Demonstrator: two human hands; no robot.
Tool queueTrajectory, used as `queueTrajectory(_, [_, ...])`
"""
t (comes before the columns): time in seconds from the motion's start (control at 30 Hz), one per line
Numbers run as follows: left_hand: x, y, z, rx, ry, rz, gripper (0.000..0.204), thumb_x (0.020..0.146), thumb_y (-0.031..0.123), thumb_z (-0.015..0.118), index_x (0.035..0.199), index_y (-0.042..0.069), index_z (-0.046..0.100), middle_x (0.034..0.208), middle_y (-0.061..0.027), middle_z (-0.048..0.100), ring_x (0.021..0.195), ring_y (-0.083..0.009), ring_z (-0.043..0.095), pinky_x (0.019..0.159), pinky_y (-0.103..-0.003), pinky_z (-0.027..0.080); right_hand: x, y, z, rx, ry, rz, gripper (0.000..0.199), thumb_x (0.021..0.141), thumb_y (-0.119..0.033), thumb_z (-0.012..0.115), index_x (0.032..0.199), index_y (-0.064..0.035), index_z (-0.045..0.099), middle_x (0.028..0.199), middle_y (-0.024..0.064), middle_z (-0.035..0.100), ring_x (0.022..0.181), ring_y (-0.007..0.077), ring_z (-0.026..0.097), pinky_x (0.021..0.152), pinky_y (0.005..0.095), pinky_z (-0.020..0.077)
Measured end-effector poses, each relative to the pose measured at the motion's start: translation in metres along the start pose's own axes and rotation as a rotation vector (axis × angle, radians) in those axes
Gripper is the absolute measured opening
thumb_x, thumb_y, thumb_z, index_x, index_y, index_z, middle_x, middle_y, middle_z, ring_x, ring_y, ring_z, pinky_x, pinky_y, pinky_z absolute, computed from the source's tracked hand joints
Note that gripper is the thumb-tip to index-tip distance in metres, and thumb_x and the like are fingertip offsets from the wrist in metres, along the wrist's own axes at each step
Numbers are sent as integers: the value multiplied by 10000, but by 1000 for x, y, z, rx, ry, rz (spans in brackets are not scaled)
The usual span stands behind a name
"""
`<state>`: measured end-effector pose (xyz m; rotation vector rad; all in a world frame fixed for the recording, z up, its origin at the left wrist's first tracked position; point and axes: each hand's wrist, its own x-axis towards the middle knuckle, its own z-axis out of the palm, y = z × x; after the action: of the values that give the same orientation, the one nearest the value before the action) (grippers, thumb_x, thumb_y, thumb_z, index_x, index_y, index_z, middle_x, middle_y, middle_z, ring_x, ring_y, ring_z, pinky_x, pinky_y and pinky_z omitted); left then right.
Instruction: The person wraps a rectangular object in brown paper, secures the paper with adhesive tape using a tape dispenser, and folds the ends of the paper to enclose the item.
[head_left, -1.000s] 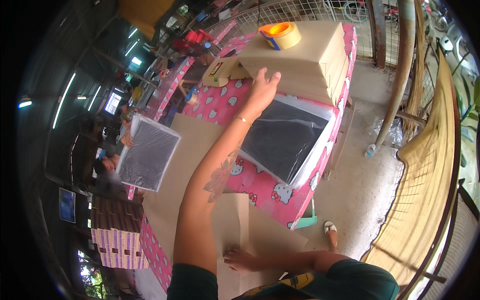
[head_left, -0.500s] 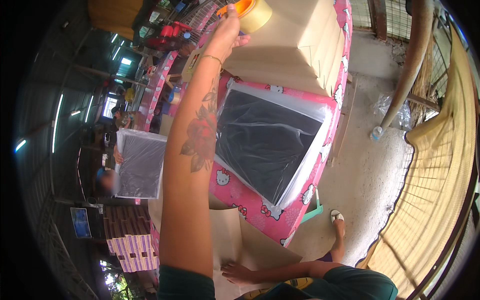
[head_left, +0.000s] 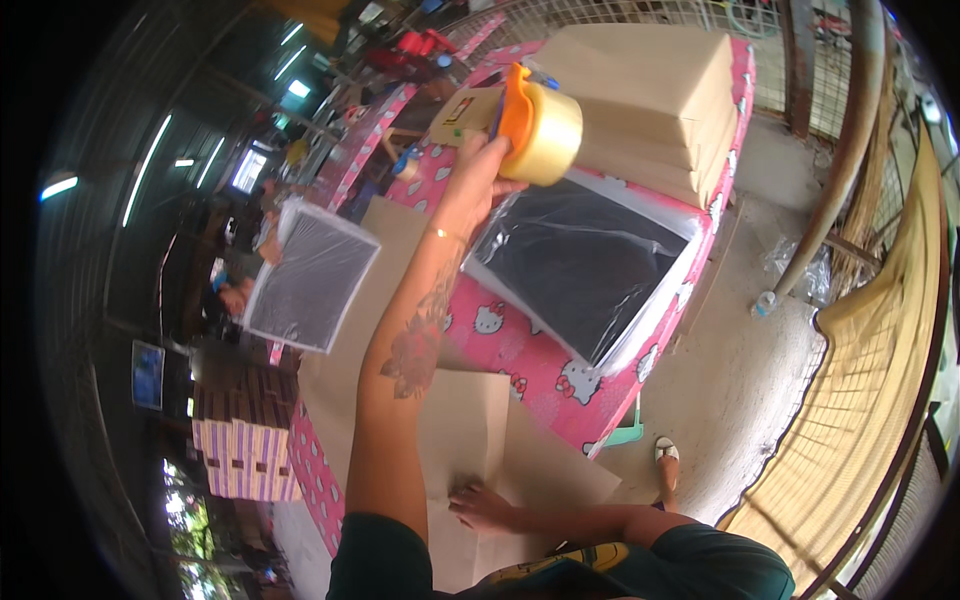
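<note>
- Your left hand [head_left: 476, 182] has its grip clenched around the orange frame of the tape dispenser [head_left: 548, 132], which is held up over the far part of the bench [head_left: 540, 352], in front of the brown stack [head_left: 640, 72].
- Hold that frame firmly and leave the roll's face clear; a hand wrapped over the roll would probably stop it turning.
- Your right hand [head_left: 485, 508] is released, holding nothing that shows, and rests on the brown cardboard [head_left: 465, 420] close to your body. Keep light, even pressure there so the sheet doesn't creep.
- Carry the dispenser high past the wrapped panel [head_left: 580, 268]; a hard edge could snag its thin plastic.
- The dispenser's frame looks like smooth, hard plastic; the roll is a thick, glossy, pale yellow ring.
- The cardboard is matt and plain, with a straight edge standing out near your right hand; it looks stiff enough to hold a crease.
- The panel is flat, dark and four-sided, under clear, wrinkled film that spreads past its edges and catches the light.
- The bench's pink cover, printed with white cartoon cats, looks smooth, so loose cardboard may slide on it.
</note>
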<state>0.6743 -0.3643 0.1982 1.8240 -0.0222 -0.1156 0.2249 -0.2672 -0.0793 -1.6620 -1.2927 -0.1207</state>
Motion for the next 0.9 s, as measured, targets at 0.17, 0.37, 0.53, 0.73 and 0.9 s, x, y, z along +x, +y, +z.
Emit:
queueTrajectory(0.17, [-152, -54, -68, -66, 23, -95, 547, 829, 226, 626, 1278, 58, 362, 1162, -118, 551, 951, -179, 591, 702, -352, 516, 2, 2, 3, -113, 36, -15, 294, 787, -271, 698, 1036, -126, 638, 1078, 42, 602, 1048, 211, 580, 899, 389, 421])
queueTrajectory(0.37, [-356, -115, -135, 89, -70, -390, 258, 880, 203, 514, 1112, 101, 462, 1052, -10, 494, 948, -90, 466, 821, -288, 420, 8, -11, 2, -173, -118, 47, 261, 802, -292, 679, 1025, -162, 637, 1097, 37, 598, 1047, 227, 577, 934, 422, 408])
queueTrajectory(0.53, [-490, -192, -220, 43, 310, -231, 433, 914, 211, 508, 1312, 44, 472, 1216, -66, 541, 1127, -135, 532, 936, -309, 466, 8, -20, 1, -257, -105, 25, 207, 817, -286, 666, 993, -183, 633, 1062, 23, 604, 1033, 222, 585, 940, 421, 405])
queueTrajectory(0.73, [-596, -214, -236, -558, 463, -83, 552, 855, 88, 527, 1396, 52, 422, 1310, -107, 560, 1209, -228, 575, 1008, -377, 491, 14, -29, -7, -298, -52, 0, 166, 805, -228, 674, 960, -178, 638, 1058, 19, 613, 1017, 231, 596, 923, 409, 417])
queueTrajectory(0.9, [-631, -238, -226, -782, 279, -181, 597, 843, 35, 547, 1422, 37, 406, 1224, -140, 590, 1107, -241, 608, 876, -360, 546, 18, -31, -4, -288, -47, 3, 157, 805, -223, 674, 951, -172, 643, 1072, -3, 620, 1008, 224, 604, 934, 409, 417])
